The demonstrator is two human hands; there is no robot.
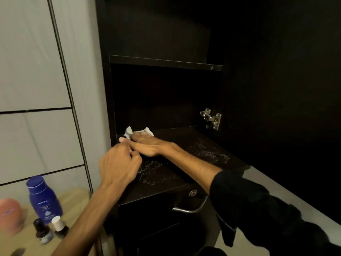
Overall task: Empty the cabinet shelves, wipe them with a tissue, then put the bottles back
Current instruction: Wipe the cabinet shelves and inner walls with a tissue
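Note:
The dark cabinet stands with its door swung aside, and both its upper shelf (166,62) and lower shelf (203,145) hold no bottles. My right hand (147,145) lies flat on a crumpled white tissue (129,132), pressing it onto the lower shelf near the back left corner. My left hand (120,163) rests at the shelf's left front edge with its fingers curled, holding nothing that I can see. White specks and dust mark the shelf surface (208,150). A blue lotion bottle (44,198), two small dark bottles (41,231) (59,226) and a pink container (10,215) stand on the wooden surface at lower left.
A metal hinge (211,117) sits on the cabinet's right inner wall. Below the shelf is a drawer with a metal handle (191,207) and a keyhole (192,193). White tiled wall (33,71) fills the left. A pale counter edge (295,196) runs at right.

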